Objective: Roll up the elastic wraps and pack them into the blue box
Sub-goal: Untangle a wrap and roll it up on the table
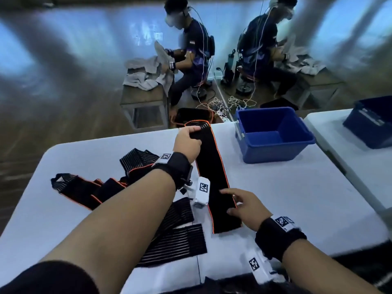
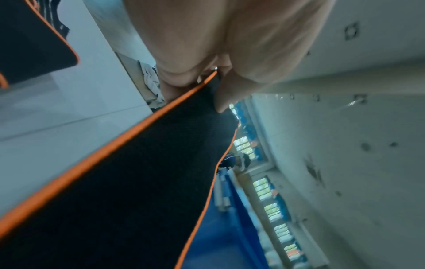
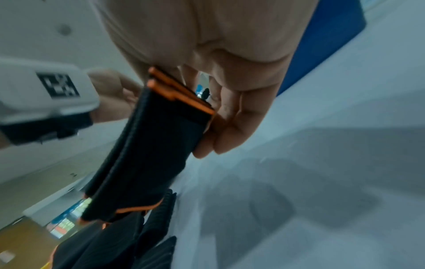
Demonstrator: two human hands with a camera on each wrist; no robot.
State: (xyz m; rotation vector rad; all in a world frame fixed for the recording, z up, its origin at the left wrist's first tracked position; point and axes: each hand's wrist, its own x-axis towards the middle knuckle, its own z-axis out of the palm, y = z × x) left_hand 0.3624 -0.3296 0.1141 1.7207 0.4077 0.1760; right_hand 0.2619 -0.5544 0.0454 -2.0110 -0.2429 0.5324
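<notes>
White folding counter (image 1: 297,187) carries a long black elastic wrap with orange edging (image 1: 214,177), stretched lengthwise between both hands. Left hand (image 1: 187,141) has its fingers clenched on the far end; right hand (image 1: 244,205) pinches the near end. Beside the left forearm, a heap of loose black striped wraps (image 1: 169,230) crowds the counter. Right of the wrap, apart from it, sits an open blue plastic box (image 1: 273,134).
</notes>
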